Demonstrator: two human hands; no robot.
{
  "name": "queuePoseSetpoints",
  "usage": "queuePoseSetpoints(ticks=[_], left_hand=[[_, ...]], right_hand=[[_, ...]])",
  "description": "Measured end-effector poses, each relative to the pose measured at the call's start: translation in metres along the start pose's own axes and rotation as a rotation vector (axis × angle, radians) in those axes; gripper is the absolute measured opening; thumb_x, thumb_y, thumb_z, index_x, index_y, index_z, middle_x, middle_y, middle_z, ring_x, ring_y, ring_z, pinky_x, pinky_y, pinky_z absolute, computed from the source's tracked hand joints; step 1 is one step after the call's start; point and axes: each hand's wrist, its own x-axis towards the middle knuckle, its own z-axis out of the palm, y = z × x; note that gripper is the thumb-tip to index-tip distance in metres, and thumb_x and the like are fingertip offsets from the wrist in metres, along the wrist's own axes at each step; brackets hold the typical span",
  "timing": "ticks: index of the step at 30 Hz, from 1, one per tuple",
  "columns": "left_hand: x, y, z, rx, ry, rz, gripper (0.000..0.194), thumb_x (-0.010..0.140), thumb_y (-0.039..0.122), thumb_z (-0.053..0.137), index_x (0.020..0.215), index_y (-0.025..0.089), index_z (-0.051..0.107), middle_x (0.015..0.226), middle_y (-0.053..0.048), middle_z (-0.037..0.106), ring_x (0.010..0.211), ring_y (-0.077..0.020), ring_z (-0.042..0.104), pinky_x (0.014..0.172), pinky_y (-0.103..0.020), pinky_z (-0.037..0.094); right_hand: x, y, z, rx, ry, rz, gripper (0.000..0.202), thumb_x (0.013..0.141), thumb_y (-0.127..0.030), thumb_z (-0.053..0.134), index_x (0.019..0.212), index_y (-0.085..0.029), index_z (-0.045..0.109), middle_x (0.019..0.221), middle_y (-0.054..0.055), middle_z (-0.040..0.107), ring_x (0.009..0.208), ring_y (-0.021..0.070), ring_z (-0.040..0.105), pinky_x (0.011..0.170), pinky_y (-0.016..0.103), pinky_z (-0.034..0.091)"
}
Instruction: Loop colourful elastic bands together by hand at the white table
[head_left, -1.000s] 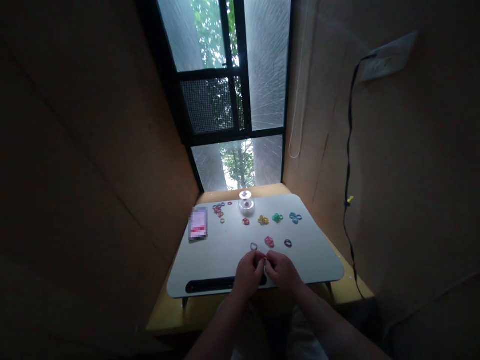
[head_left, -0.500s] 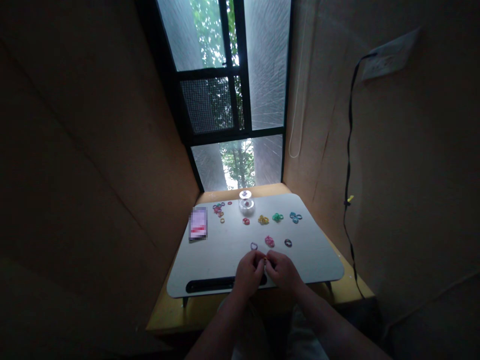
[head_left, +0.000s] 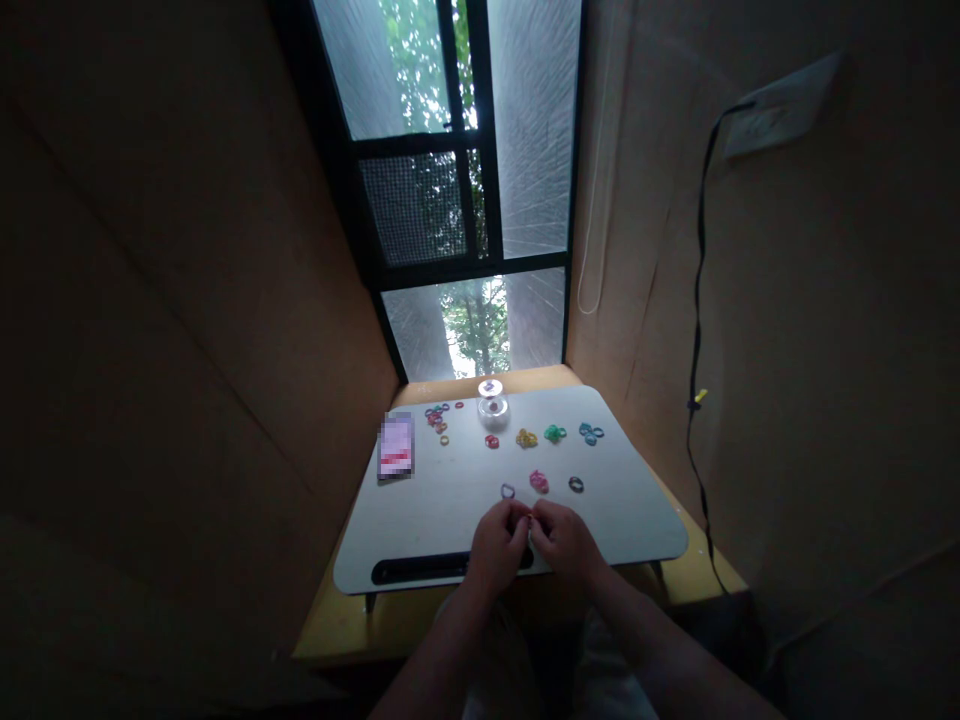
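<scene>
My left hand [head_left: 499, 542] and my right hand [head_left: 562, 540] meet above the near edge of a white lap table [head_left: 420, 510]. Thumbs and fingers of both are pinched together at a tiny orange-looking thing, mostly hidden, whose kind I cannot make out. Just beyond the fingers lie a pale purple loop [head_left: 508, 491], a pink cluster of loops [head_left: 539, 482] and a dark loop [head_left: 576, 485]. Farther back sit small groups of red loops [head_left: 491, 441], yellow loops [head_left: 526, 438], green loops [head_left: 555, 433] and blue loops [head_left: 592, 434].
A mixed pile of coloured loops [head_left: 436, 416] lies at the back left, beside a clear round container [head_left: 493, 411]. A blurred pink-and-white packet [head_left: 396, 446] rests at the left edge. A black slot [head_left: 420, 569] runs along the front. On the right wall hangs a black cable [head_left: 699, 270].
</scene>
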Motion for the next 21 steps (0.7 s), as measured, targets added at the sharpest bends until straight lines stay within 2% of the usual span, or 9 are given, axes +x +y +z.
queuePoseSetpoints(ticks=[21], left_hand=[[0.0000,0.0004,0.0002,-0.004,0.000,0.014,0.010,0.085,0.019,0.054,0.085,0.019,0.064,0.080,-0.001,0.067,0.074,-0.0163,0.059,0.070,-0.027,0.043]], right_hand=[[0.0001,0.0003,-0.0003,-0.013,0.002,-0.005,0.017,0.085,-0.023,0.049,0.068,-0.020,0.051,0.065,-0.001,0.057,0.062,0.0141,0.051,0.059,0.025,0.030]])
